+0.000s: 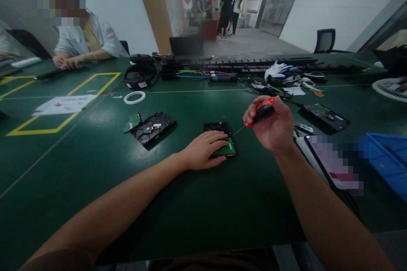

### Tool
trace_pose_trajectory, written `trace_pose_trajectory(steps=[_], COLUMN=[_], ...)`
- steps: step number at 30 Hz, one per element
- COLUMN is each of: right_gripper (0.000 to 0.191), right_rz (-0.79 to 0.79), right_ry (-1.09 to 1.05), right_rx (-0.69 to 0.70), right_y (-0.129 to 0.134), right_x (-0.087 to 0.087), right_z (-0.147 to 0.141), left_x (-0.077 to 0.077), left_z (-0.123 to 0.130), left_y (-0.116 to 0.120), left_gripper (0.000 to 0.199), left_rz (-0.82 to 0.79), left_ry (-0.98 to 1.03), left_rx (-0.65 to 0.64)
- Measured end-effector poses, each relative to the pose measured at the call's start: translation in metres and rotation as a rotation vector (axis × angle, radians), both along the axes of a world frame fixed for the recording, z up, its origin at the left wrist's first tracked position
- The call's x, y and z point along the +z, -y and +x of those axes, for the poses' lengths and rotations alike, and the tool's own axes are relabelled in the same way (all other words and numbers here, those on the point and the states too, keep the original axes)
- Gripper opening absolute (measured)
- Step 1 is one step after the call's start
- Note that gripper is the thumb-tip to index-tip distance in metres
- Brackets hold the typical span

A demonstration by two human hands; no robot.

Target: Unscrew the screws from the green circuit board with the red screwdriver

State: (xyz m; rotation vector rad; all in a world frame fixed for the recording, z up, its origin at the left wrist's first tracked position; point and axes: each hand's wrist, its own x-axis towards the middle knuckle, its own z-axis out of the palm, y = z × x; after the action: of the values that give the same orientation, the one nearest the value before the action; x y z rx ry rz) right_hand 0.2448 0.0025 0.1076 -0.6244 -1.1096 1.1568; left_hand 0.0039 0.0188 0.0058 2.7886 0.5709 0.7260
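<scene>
A hard drive with a green circuit board [230,149] lies on the green table [178,216] in front of me. My left hand [206,150] rests flat across it, fingers stretched out over the board and holding nothing. My right hand [274,127] is wrapped round the handle of a red and black screwdriver [264,112]. The screwdriver slants down to the left, and its tip is at the right edge of the drive, close to my left fingertips. Whether the tip sits in a screw is too small to tell.
An opened drive [154,129] lies left, another drive [326,117] right. A white ring [134,97], white gloves [280,72] and cables are further back. At right are a phone-like device [333,163] and a blue bin [386,161]. A person sits across at left.
</scene>
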Motion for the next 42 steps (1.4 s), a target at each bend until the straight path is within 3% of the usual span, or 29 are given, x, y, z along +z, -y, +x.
trace_pose_trajectory(steps=[4, 12, 17, 22, 29, 35, 42], right_gripper=[0.066, 0.040, 0.039, 0.051, 0.032, 0.031, 0.045], right_rz=[-0.013, -0.040, -0.052, -0.038, -0.033, -0.006, -0.031], right_ry=[-0.009, -0.053, -0.048, -0.074, -0.107, -0.051, -0.076], right_rx=[0.010, -0.011, 0.013, 0.014, 0.009, 0.054, 0.022], right_y=[-0.0001, 0.0008, 0.0015, -0.0017, -0.0022, 0.0008, -0.0002], right_x=[0.0020, -0.0013, 0.0001, 0.0015, -0.0040, -0.0032, 0.0006], right_z=[-0.0009, 0.0013, 0.0017, 0.0025, 0.0054, 0.0039, 0.0031], left_x=[0.0009, 0.0000, 0.0002, 0.0013, -0.0011, -0.0004, 0.0004], left_z=[-0.0004, 0.0002, -0.0002, 0.0007, -0.0001, -0.0002, -0.0015], left_y=[-0.0003, -0.0002, -0.0003, 0.0001, -0.0010, -0.0008, -0.0005], left_gripper=[0.049, 0.050, 0.049, 0.049, 0.049, 0.048, 0.049], left_rz=[0.012, 0.016, 0.010, 0.006, 0.036, 0.047, 0.038], left_ry=[-0.006, -0.010, -0.015, 0.000, -0.008, -0.021, -0.028], left_rx=[-0.007, 0.000, 0.002, -0.002, -0.001, 0.006, 0.003])
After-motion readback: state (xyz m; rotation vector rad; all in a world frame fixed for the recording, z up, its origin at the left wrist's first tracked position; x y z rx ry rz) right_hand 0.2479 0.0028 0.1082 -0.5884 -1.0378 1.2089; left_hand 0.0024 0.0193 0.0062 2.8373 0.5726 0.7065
